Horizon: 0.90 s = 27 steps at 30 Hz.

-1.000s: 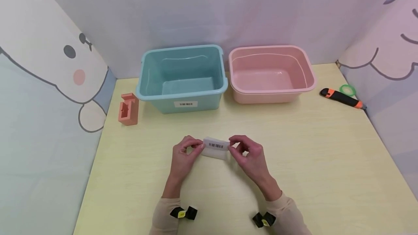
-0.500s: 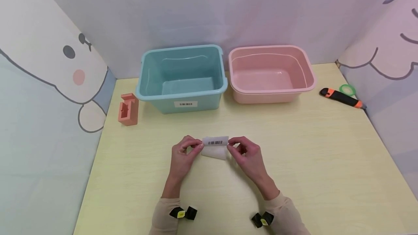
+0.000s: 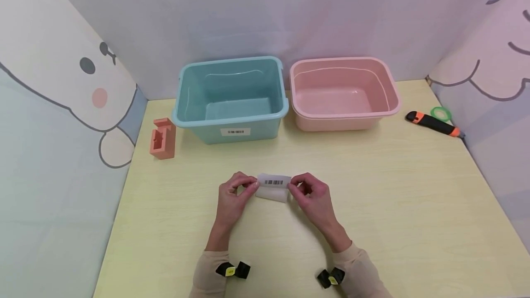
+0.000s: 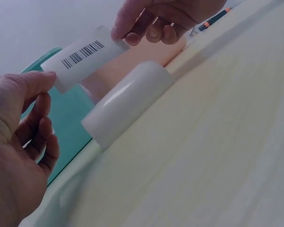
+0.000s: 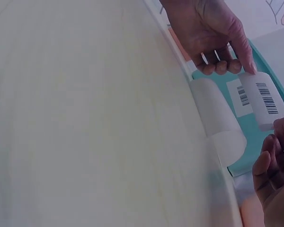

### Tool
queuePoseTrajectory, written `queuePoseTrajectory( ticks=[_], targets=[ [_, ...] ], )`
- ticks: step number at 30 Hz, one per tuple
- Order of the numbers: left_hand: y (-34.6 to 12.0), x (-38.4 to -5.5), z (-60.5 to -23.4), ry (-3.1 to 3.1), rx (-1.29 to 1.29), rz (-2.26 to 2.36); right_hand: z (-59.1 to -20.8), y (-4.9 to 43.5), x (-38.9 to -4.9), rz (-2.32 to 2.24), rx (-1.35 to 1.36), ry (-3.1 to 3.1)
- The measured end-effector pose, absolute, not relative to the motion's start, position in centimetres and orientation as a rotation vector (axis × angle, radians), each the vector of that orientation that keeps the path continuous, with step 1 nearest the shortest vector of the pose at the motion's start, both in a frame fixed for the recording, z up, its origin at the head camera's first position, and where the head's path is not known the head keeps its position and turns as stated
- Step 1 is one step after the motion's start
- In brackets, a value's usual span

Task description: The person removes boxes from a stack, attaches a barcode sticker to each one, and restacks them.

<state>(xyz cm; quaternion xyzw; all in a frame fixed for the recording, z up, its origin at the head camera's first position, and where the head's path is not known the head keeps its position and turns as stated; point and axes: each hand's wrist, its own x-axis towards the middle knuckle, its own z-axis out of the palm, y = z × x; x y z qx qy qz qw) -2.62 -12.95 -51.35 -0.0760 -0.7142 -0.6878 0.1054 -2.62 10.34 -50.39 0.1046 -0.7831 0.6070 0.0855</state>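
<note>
Between my two hands a white barcode label (image 3: 274,180) is stretched out, printed side toward me. My left hand (image 3: 233,201) pinches its left end between thumb and index finger. The right end is pinched the same way by my right hand (image 3: 316,200). Just below the label, a curled white glossy strip of paper (image 4: 128,104) lies on the table. In the right wrist view the label (image 5: 264,100) appears in front of the teal bin, and the curled strip (image 5: 215,111) is beside it. Both palms show as unfilled in the wrist views.
A teal bin (image 3: 198,132) with a barcode label (image 3: 235,132) on its front stands at the back. Right of it is a pink bin (image 3: 337,124). A coral tape dispenser-like block (image 3: 166,144) sits at left; an orange-black utility knife (image 3: 433,123) and green tape roll (image 3: 441,114) lie at right.
The held label has tilted slightly, rising level and then dipping a little at its right end. My right hand has shifted slightly left. The curled strip stays on the table.
</note>
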Motion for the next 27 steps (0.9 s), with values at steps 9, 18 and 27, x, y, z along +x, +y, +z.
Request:
queuePoseTrajectory(
  ticks=[9,18,27],
  targets=[
    [-11.7,-2.4,-51.1,-2.209,-0.184,-1.933,-50.6,10.8,-3.1,1.721,0.311,-2.3],
    [-8.8,-3.1,-50.1,-2.315,-0.151,-1.757,-50.4,12.2,-3.4,1.702,0.182,-2.243],
    [-6.3,-5.2,-49.1,-2.398,-0.107,-1.789,-49.7,14.7,-4.4,1.586,0.114,-2.269]
  ],
)
